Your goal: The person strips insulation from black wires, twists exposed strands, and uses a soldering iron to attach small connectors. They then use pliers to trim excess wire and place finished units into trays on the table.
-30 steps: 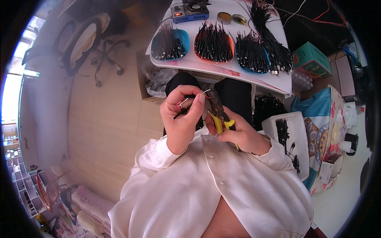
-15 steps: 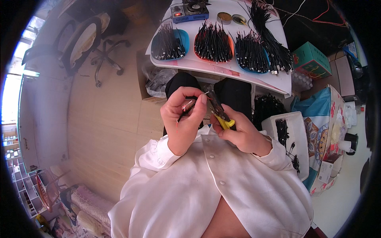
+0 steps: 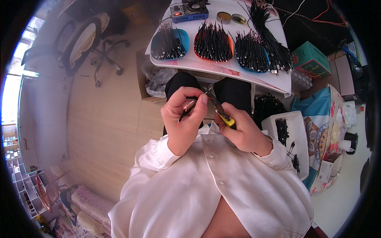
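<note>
Between thumb and forefinger, my left hand (image 3: 180,115) pinches a short black cable (image 3: 188,110) whose thin red and white wire ends stick out. My right hand (image 3: 244,133) is closed around yellow-handled pliers (image 3: 225,116). The dark jaws point up and left and meet the wire end just past my left fingertips. Whether the jaws grip the wire is too small to tell. Both hands are above my lap, in front of the table edge.
On the white table (image 3: 186,65) stand a blue tray (image 3: 185,39), an orange tray (image 3: 231,44) and another blue tray (image 3: 254,71), all heaped with black cables. Behind are a soldering station (image 3: 189,16) and a round tin (image 3: 224,17). A white bin (image 3: 301,137) stands right.
The pliers' handles have squeezed closer together in my right hand, and the jaws have turned slightly at the wire end. My left hand stays nearly still.
</note>
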A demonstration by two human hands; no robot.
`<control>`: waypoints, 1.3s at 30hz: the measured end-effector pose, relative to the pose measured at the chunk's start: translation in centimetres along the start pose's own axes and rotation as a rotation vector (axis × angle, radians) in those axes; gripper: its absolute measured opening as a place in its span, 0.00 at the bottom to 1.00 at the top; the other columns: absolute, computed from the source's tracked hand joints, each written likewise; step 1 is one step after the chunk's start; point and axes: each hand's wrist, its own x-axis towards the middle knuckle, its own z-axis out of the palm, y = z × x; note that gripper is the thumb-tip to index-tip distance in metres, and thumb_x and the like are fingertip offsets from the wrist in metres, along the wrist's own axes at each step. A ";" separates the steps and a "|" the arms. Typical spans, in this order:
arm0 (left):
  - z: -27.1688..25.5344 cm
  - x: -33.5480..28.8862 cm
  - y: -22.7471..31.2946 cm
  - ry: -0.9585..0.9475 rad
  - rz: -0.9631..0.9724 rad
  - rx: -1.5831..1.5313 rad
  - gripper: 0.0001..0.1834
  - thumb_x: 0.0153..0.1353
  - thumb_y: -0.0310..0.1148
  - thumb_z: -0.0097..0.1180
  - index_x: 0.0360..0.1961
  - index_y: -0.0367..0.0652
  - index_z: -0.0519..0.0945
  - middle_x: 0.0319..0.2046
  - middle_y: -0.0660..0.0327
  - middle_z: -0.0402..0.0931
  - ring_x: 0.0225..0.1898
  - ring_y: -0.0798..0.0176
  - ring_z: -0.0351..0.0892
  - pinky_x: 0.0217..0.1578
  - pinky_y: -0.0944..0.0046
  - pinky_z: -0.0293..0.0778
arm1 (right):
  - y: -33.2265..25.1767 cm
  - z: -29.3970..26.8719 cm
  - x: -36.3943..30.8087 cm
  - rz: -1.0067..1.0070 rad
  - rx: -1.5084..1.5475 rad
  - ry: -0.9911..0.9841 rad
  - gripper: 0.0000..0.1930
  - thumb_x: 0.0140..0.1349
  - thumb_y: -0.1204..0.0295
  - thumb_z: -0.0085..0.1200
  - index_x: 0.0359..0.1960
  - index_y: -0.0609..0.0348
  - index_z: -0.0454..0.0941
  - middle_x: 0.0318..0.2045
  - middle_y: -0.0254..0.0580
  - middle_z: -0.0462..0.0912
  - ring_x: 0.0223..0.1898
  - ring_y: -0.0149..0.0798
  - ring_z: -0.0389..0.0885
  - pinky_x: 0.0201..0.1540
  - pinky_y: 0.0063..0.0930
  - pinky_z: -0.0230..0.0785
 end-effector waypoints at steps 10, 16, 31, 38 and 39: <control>-0.4 0.0 0.0 -0.039 0.022 0.001 0.01 0.62 0.22 0.57 0.33 0.37 0.77 0.19 0.77 0.66 0.21 0.85 0.54 0.21 0.79 0.48 | 0.1 0.1 0.0 0.059 0.139 -0.055 0.09 0.55 0.78 0.49 0.37 0.64 0.69 0.26 0.44 0.75 0.30 0.39 0.75 0.37 0.30 0.66; -0.5 0.0 -0.2 -0.056 0.031 0.001 0.01 0.63 0.22 0.57 0.34 0.37 0.76 0.20 0.76 0.66 0.21 0.86 0.55 0.21 0.80 0.49 | 0.3 0.0 0.0 0.045 0.105 -0.062 0.09 0.55 0.78 0.49 0.38 0.64 0.68 0.26 0.45 0.75 0.30 0.39 0.76 0.36 0.30 0.66; -0.8 -0.1 -0.4 -0.072 0.017 -0.018 0.01 0.62 0.21 0.57 0.34 0.36 0.77 0.19 0.76 0.67 0.21 0.86 0.57 0.21 0.80 0.50 | 0.0 -0.1 0.1 -0.001 -0.035 -0.025 0.09 0.54 0.79 0.50 0.37 0.64 0.67 0.26 0.46 0.74 0.27 0.42 0.74 0.34 0.33 0.66; -1.1 0.4 -1.6 -0.155 -0.142 -0.437 0.05 0.65 0.26 0.56 0.36 0.35 0.78 0.15 0.78 0.63 0.18 0.84 0.51 0.19 0.77 0.46 | 0.5 0.5 -0.3 0.279 0.724 -0.232 0.10 0.50 0.77 0.50 0.35 0.61 0.69 0.25 0.36 0.72 0.25 0.32 0.70 0.30 0.24 0.62; -1.1 0.5 -1.7 -0.160 -0.164 -0.459 0.05 0.65 0.26 0.56 0.37 0.35 0.77 0.15 0.78 0.62 0.17 0.83 0.50 0.19 0.76 0.45 | 0.5 0.6 -0.3 0.275 0.768 -0.232 0.11 0.49 0.78 0.50 0.35 0.61 0.69 0.25 0.36 0.72 0.25 0.31 0.70 0.30 0.23 0.62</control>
